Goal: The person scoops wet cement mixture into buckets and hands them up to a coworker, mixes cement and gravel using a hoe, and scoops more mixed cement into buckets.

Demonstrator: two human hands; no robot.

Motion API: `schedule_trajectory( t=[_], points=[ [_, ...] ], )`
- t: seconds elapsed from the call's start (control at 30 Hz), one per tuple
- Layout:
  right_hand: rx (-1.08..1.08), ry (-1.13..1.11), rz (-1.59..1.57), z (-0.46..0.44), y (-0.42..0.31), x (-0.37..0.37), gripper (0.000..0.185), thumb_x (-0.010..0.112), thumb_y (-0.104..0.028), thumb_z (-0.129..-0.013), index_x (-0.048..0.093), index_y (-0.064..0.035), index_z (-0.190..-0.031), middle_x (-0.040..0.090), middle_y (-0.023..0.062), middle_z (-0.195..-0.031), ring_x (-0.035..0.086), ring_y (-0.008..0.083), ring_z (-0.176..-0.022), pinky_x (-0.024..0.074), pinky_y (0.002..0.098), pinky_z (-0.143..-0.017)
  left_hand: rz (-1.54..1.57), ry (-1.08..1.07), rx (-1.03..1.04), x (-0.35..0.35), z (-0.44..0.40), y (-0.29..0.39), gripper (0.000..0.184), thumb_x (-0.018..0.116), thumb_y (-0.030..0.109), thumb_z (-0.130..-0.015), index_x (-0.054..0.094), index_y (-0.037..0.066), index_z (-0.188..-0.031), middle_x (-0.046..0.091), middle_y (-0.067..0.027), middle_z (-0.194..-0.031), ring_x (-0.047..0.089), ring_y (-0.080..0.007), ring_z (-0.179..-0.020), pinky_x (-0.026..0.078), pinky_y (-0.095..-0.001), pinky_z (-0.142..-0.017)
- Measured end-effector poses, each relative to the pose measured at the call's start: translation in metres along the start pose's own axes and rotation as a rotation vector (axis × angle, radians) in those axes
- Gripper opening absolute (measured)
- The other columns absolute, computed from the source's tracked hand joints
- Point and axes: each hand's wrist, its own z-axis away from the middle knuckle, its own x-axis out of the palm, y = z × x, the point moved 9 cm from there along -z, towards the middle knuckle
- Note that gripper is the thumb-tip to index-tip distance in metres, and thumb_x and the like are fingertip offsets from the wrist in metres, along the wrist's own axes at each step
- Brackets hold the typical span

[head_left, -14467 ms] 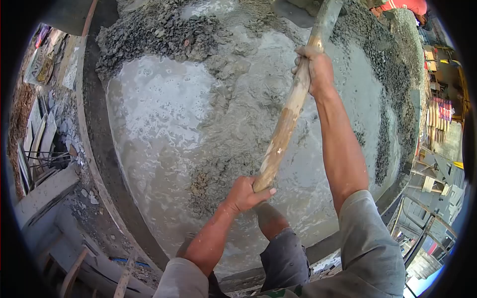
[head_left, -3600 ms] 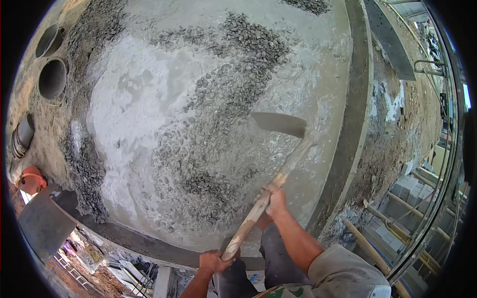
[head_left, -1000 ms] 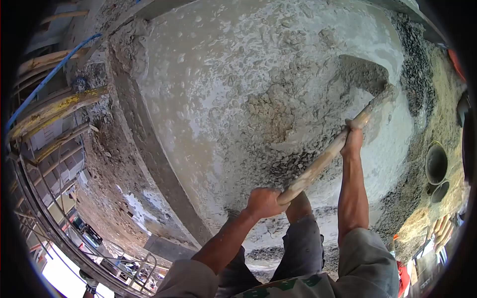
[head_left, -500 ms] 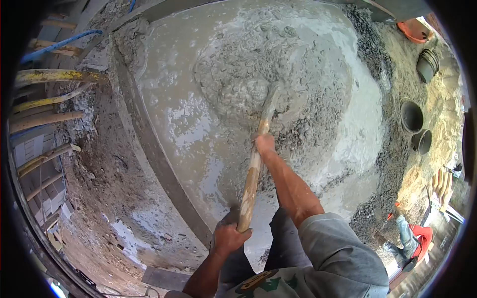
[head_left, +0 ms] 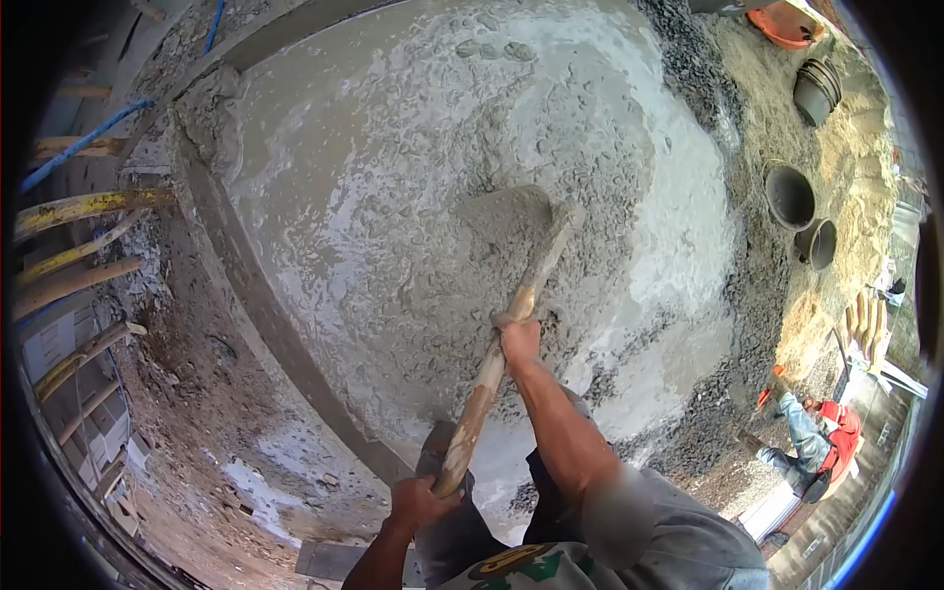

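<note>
A hoe with a long wooden handle (head_left: 472,418) slants across the middle of the view. Wet concrete coats its blade (head_left: 509,211), which sits in the grey mix (head_left: 433,256). My right hand (head_left: 519,341) is wrapped round the handle about midway along. Near the handle's lower end, my left hand (head_left: 423,500) is closed on it, close to my legs. Around the blade the concrete is lumpy, with wetter, shiny slurry at the sides.
A low curb (head_left: 265,305) bounds the concrete on the left. Dark gravel (head_left: 757,285) and sand lie to the right, with buckets (head_left: 790,197) and an orange basin (head_left: 784,25). A person in red (head_left: 839,438) is at lower right. Wooden poles (head_left: 79,275) jut in from the left.
The hoe's blade, buried in the concrete before, now shows at the surface. Both hands and the handle have shifted back toward my body. The whole view has moved slightly.
</note>
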Motion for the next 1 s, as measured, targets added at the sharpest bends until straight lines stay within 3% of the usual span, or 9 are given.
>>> schedule_trajectory(
  t=[0.1,0.17,0.37,0.5,0.63,0.77,0.87,0.9,1.0],
  points=[
    [-0.112,0.145,0.379,-0.126,-0.087,0.015,0.036,0.068,-0.014,-0.065,0.06,0.0082,-0.093,0.061,0.0146,-0.077,0.06,0.0244,-0.066,0.0475,0.0393,-0.059,0.246,0.111,0.072,-0.036,-0.106,0.08,0.057,0.067,0.058,-0.065,0.067,0.003,-0.079,0.063,-0.0174,-0.065,0.064,-0.0329,-0.067,0.05,-0.0401,-0.065],
    [-0.192,0.135,0.374,-0.184,-0.138,0.015,0.04,0.069,-0.016,-0.064,0.06,0.0079,-0.096,0.062,0.0146,-0.081,0.061,0.0265,-0.07,0.0479,0.0393,-0.062,0.305,0.17,0.116,-0.048,-0.158,0.125,0.052,0.07,0.054,-0.065,0.066,0.003,-0.075,0.062,-0.0158,-0.063,0.064,-0.0306,-0.065,0.05,-0.0386,-0.063],
    [-0.281,0.003,0.166,-0.283,-0.217,-0.02,0.018,0.063,-0.01,-0.07,0.058,0.0028,-0.083,0.057,0.0114,-0.069,0.055,0.0199,-0.056,0.0452,0.0348,-0.049,0.167,0.268,0.338,-0.048,-0.294,0.208,0.045,0.072,0.048,-0.064,0.066,0.005,-0.072,0.062,-0.0128,-0.062,0.063,-0.032,-0.063,0.05,-0.0403,-0.062],
    [-0.331,-0.087,-0.236,-0.301,-0.28,-0.038,0.016,0.06,-0.01,-0.075,0.053,0.0013,-0.083,0.052,0.0099,-0.063,0.056,0.0222,-0.054,0.048,0.0369,-0.047,0.182,0.588,0.543,-0.1,-0.371,0.24,0.042,0.071,0.048,-0.063,0.065,0.007,-0.07,0.064,-0.0115,-0.066,0.063,-0.0292,-0.064,0.05,-0.0392,-0.061],
    [-0.391,-0.162,-0.337,-0.39,-0.342,0.008,0.018,0.058,-0.01,-0.078,0.051,0.0026,-0.088,0.052,0.0104,-0.067,0.055,0.0244,-0.052,0.0486,0.0388,-0.049,0.038,0.571,0.413,-0.195,-0.404,0.264,0.04,0.071,0.045,-0.063,0.065,0.006,-0.071,0.065,-0.012,-0.069,0.064,-0.03,-0.066,0.05,-0.0395,-0.061],
    [-0.155,-0.167,-0.077,-0.382,-0.249,0.066,0.023,0.064,-0.012,-0.073,0.054,0.0036,-0.087,0.054,0.0102,-0.068,0.054,0.0231,-0.052,0.0476,0.0366,-0.05,0.117,0.555,0.239,-0.154,-0.341,0.226,0.045,0.07,0.049,-0.063,0.065,0.004,-0.069,0.062,-0.0148,-0.061,0.063,-0.0331,-0.06,0.049,-0.0425,-0.058],
    [-0.056,-0.113,0.049,-0.318,-0.168,0.044,0.026,0.066,-0.013,-0.068,0.061,0.0069,-0.083,0.058,0.0112,-0.068,0.054,0.0212,-0.053,0.0441,0.0368,-0.05,0.107,0.522,0.165,-0.086,-0.262,0.192,0.049,0.071,0.052,-0.061,0.064,0.004,-0.066,0.06,-0.0165,-0.056,0.061,-0.0353,-0.054,0.049,-0.044,-0.055],
    [-0.02,-0.158,0.039,-0.275,-0.143,0.041,0.011,0.059,-0.013,-0.074,0.054,-0.003,-0.076,0.051,0.0074,-0.06,0.05,0.0214,-0.044,0.0431,0.036,-0.04,0.081,0.486,0.123,-0.066,-0.236,0.175,0.048,0.071,0.052,-0.061,0.064,0.004,-0.065,0.06,-0.0165,-0.056,0.061,-0.0354,-0.054,0.049,-0.0441,-0.054],
    [0.01,-0.038,0.081,-0.19,-0.04,0.014,0.013,0.061,-0.01,-0.072,0.054,0.0004,-0.074,0.05,0.0074,-0.058,0.05,0.02,-0.043,0.0413,0.0352,-0.041,-0.038,0.38,0.104,-0.014,-0.157,0.104,0.047,0.07,0.052,-0.061,0.064,0.005,-0.064,0.06,-0.0158,-0.056,0.061,-0.0348,-0.053,0.049,-0.0441,-0.053]
  ],
)
